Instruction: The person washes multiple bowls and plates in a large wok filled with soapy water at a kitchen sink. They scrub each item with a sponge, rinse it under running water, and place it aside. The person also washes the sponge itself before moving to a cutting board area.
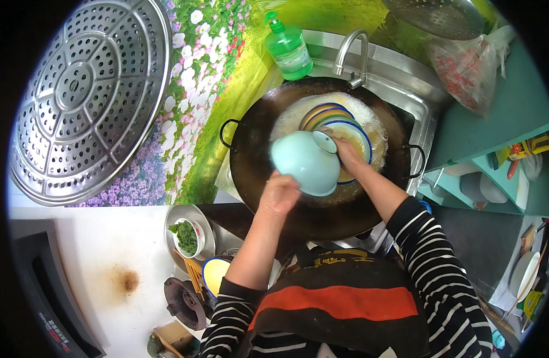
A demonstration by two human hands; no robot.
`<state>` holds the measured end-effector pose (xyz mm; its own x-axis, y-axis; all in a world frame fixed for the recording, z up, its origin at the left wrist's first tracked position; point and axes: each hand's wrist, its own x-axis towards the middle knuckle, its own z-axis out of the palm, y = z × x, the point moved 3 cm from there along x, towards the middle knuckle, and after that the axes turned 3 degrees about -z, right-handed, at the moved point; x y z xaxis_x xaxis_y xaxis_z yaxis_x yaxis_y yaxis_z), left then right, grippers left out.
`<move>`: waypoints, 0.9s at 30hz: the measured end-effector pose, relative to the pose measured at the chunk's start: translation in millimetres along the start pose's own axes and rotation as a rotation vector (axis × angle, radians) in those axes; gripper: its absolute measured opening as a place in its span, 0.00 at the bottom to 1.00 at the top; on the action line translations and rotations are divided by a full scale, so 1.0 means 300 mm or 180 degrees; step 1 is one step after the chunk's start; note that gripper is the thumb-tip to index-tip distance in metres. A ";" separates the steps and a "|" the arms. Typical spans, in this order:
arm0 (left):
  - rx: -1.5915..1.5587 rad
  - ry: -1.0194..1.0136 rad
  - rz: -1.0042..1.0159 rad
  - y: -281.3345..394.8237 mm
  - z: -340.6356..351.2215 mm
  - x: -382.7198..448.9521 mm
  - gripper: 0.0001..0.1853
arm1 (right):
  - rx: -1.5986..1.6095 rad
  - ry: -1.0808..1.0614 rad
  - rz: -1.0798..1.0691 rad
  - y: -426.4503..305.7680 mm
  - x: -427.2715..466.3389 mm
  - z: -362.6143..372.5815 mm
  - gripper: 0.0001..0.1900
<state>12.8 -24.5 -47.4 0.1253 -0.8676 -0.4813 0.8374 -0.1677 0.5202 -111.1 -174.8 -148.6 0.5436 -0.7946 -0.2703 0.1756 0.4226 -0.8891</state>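
A large dark wok (256,183) stands on the sink, holding foamy water (290,114) and several plates with blue rims (346,129). Above it, a pale turquoise bowl (303,163) is tilted on its side, its foot ring towards the right. My left hand (279,192) holds the bowl's lower left rim. My right hand (346,152) is beside the foot ring, in front of the plates; its fingers are partly hidden, so its exact hold cannot be told.
A curved tap (364,53) and a green pump bottle (288,49) stand behind the wok. A perforated steel steamer tray (90,98) is at upper left. A bowl of leafy greens (187,237), chopsticks (191,268) and a yellow enamel dish (215,275) lie at lower left. Green shelves (493,138) flank the right.
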 end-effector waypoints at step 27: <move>0.2364 -0.0266 0.0200 -0.089 -0.063 -0.046 0.22 | -0.2099 -0.0551 -0.0882 -0.059 0.038 -0.057 0.16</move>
<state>-1.3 0.9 -67.9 0.0953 -0.9137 -0.3952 0.2468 -0.3629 0.8986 -122.0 -198.6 -142.2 0.6822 -0.7311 0.0101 -0.1753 -0.1769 -0.9685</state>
